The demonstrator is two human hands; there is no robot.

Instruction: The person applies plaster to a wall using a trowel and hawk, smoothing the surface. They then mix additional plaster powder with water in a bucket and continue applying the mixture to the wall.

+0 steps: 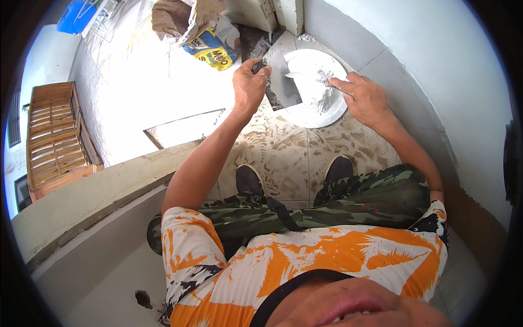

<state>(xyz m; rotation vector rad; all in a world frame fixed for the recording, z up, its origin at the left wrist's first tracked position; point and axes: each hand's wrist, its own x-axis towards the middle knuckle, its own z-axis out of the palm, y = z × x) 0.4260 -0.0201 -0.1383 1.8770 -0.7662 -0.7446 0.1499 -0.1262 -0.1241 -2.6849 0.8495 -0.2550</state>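
Tiled floor (272, 169): 1 basin (306, 120) with white mix (318, 98); left grip (251, 90) closed round plate (283, 86), right grip (367, 98) round slim tool (340, 89).

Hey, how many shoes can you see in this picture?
2. The left shoe and right shoe rest on the smeared tile floor, nearer the body than the round white container. Camouflage trousers partly cover both; no others show, though some could be hidden.
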